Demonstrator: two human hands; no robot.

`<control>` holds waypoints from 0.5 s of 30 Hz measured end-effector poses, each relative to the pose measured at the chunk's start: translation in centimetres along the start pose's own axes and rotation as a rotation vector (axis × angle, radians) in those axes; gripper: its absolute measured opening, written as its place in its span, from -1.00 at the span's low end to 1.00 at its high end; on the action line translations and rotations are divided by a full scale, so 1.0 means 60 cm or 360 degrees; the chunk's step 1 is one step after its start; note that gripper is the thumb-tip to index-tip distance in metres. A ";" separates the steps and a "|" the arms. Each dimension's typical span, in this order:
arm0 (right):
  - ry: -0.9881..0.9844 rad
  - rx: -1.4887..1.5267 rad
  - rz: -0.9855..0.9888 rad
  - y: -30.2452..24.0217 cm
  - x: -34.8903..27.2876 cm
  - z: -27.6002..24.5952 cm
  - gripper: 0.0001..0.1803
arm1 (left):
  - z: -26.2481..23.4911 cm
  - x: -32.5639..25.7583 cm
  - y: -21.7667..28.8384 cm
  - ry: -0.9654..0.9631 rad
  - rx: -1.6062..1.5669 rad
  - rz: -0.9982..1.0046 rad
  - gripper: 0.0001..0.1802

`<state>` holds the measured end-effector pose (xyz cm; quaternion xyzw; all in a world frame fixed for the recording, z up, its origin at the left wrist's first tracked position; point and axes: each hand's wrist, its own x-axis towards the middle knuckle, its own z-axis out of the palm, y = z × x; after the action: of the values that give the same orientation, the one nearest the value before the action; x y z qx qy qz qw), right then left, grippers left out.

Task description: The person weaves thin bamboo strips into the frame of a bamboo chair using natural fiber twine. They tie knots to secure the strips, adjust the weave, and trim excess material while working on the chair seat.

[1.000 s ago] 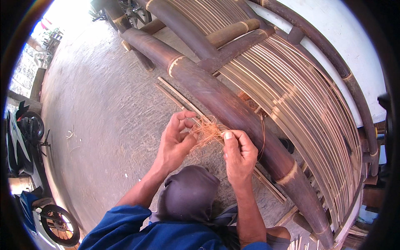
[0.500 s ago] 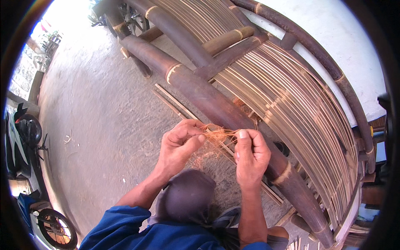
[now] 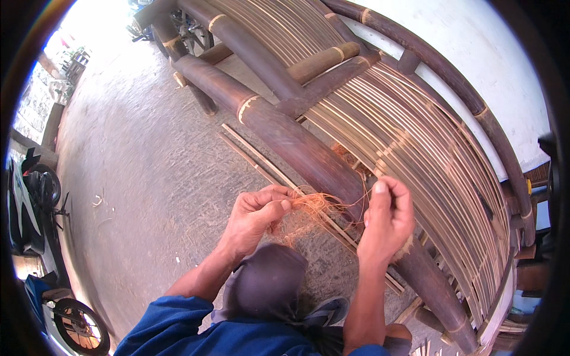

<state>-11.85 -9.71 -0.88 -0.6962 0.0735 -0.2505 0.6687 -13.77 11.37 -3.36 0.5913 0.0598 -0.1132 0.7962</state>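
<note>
My left hand (image 3: 252, 216) pinches a loose bundle of thin orange-brown fibre strands (image 3: 317, 203) between thumb and fingers. To the right of it, my right hand (image 3: 389, 219) is closed, thumb against forefinger, at the ends of a few fine strands drawn out from the bundle. Behind both hands runs the thick dark bamboo pole (image 3: 297, 145) of a bench. The bench seat of narrow bamboo slats (image 3: 409, 142) lies just past my right hand. More loose fibre (image 3: 343, 153) shows between the pole and the slats.
Two thin bamboo strips (image 3: 252, 155) lie on the concrete floor (image 3: 142, 166) under the pole. My knee (image 3: 267, 279) is below my hands. At the left edge stand parked motorbikes, one with its wheel (image 3: 81, 325) showing. A white wall (image 3: 499, 83) is behind the bench.
My right hand has moved right, away from my left, drawing a few strands out of the bundle. My left hand has stayed nearly in place, holding the rest.
</note>
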 end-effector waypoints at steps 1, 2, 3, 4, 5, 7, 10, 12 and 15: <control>-0.0163 -0.0039 -0.0154 -0.001 -0.008 0.000 -0.89 | 0.001 0.001 -0.001 0.0004 -0.0005 -0.0030 -0.77; -0.0321 -0.0080 -0.0304 -0.001 -0.018 0.002 -0.88 | 0.002 0.001 -0.001 0.0006 0.0001 -0.0063 -0.75; -0.0482 -0.0054 -0.0449 0.000 -0.027 0.006 -0.87 | 0.005 0.001 -0.003 -0.0006 -0.0001 -0.0028 -0.74; -0.0622 -0.0210 -0.0450 0.000 -0.037 0.009 -0.87 | 0.008 0.002 -0.003 -0.0017 0.0007 0.0014 -0.73; -0.0765 -0.0297 -0.0445 0.000 -0.045 0.013 -0.87 | 0.010 0.003 -0.004 -0.0023 0.0029 0.0056 -0.72; -0.0799 -0.0402 -0.0344 0.005 -0.057 0.031 -0.88 | 0.014 0.000 -0.004 -0.0053 0.0116 0.0156 -0.71; -0.0759 -0.0491 -0.0407 0.012 -0.060 0.045 -0.84 | 0.018 -0.007 -0.006 -0.0028 0.0155 0.0268 -0.70; -0.0717 -0.0523 -0.0360 0.014 -0.063 0.046 -0.83 | 0.016 -0.010 -0.008 0.0004 0.0136 0.0319 -0.70; -0.0751 -0.0512 -0.0156 0.018 -0.073 0.039 -0.82 | 0.009 -0.009 -0.011 0.0068 0.0106 0.0388 -0.69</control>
<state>-14.33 -5.79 -2.99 -0.8350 -0.0790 -0.0987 0.5355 -14.49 10.76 -3.68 0.6227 0.0006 -0.0050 0.7824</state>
